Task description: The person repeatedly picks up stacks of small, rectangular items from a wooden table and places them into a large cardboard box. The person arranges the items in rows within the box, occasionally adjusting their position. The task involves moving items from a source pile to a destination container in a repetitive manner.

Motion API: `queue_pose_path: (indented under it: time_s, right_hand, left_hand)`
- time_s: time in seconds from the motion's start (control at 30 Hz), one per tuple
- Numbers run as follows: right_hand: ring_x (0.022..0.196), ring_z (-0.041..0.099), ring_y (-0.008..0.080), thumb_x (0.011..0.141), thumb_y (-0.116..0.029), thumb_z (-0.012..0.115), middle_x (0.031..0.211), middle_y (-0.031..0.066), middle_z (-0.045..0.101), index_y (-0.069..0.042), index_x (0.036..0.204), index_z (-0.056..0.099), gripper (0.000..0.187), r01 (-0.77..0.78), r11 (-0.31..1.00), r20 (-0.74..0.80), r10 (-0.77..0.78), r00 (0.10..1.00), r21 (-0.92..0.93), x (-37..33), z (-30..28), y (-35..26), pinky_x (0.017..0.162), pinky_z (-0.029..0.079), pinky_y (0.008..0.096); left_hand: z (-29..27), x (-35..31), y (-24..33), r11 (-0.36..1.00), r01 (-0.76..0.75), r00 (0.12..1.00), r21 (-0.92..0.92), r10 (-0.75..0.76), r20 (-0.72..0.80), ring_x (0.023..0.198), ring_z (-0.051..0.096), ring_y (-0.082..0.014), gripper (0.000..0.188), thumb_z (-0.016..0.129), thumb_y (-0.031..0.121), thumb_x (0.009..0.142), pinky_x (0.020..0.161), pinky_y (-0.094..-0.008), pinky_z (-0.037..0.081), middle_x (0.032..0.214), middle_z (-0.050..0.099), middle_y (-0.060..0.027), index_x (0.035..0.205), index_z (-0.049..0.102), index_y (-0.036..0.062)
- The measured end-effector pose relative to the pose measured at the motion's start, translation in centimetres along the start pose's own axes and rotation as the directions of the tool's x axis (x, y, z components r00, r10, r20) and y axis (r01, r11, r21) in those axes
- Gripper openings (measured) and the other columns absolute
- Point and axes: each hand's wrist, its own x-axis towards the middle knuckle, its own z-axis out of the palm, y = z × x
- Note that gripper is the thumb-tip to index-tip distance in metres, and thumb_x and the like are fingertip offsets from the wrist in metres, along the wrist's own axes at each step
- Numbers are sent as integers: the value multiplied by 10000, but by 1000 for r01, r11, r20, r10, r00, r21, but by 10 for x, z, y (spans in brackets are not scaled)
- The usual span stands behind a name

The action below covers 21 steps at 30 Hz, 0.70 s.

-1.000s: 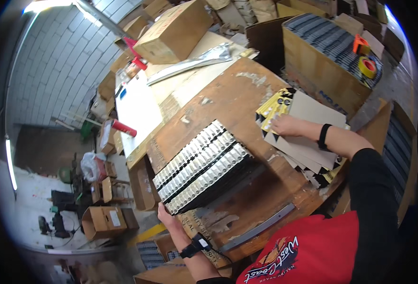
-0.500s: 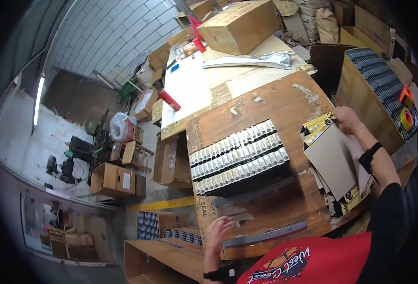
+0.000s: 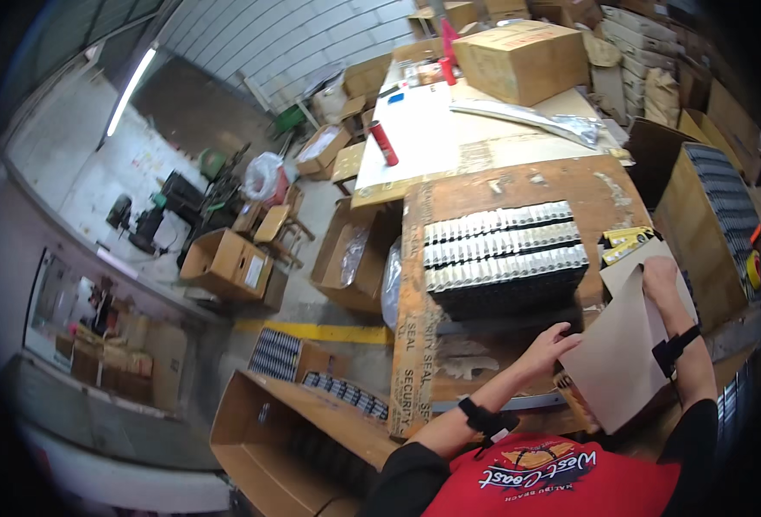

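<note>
My right hand [image 3: 661, 277] grips the top edge of a flat grey cardboard sheet [image 3: 622, 358], lifted off the stack at the right of the wooden bench [image 3: 501, 185]. My left hand [image 3: 551, 346] reaches toward the sheet's left edge, fingers spread and touching or nearly touching it. In the middle of the bench sits a block of upright silver-topped packs [image 3: 503, 246] in three rows. Yellow flat packs [image 3: 626, 244] lie just beyond the sheet.
A large cardboard box [image 3: 525, 60] and a long silver foil strip [image 3: 536, 118] lie on the far white table, with a red can [image 3: 384, 143]. An open carton [image 3: 346, 258] stands left of the bench. Boxes with dark packs sit at right [image 3: 708, 224] and lower left [image 3: 294, 431].
The view swung left. My right hand lifted the cardboard sheet toward me, and my left hand rose from the bench's near edge up to the sheet.
</note>
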Motion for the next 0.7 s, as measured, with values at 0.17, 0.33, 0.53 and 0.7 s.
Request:
queue_pose_path:
  time_s: [0.17,0.33,0.53,0.7]
  right_hand:
    - [731,630,344,660,-125,588,747,189,641,-46,675,666,112,-141,986,275,113,955,85,-38,9,-43,659,499,429]
    - [884,626,352,699,-144,555,904,216,645,-5,889,670,262,-198,947,608,4,794,252,-92,-1,-117,768,502,409]
    - [708,630,292,564,-153,629,733,148,616,-56,665,647,141,170,940,296,-259,919,294,-171,74,-173,603,511,368]
    - [999,503,335,624,-128,621,1064,189,522,17,1056,545,462,235,925,280,-320,905,297,-143,48,-177,828,433,423]
  left_hand:
    - [-40,7,-37,780,116,976,615,25,-215,873,630,-307,490,621,175,729,730,-376,489,981,627,-178,1187,528,28]
    - [-111,-9,-96,429,152,862,890,383,-331,878,580,-434,240,503,71,745,759,-474,479,965,586,-253,958,579,-10]
    - [-122,-10,-128,-18,154,935,988,326,-140,898,607,-337,300,507,28,760,744,-447,511,1094,560,-187,1059,534,6]
    - [-119,-28,-135,115,276,902,954,312,-298,1070,487,-369,457,586,18,685,840,-438,467,1223,443,-197,1129,479,-1]
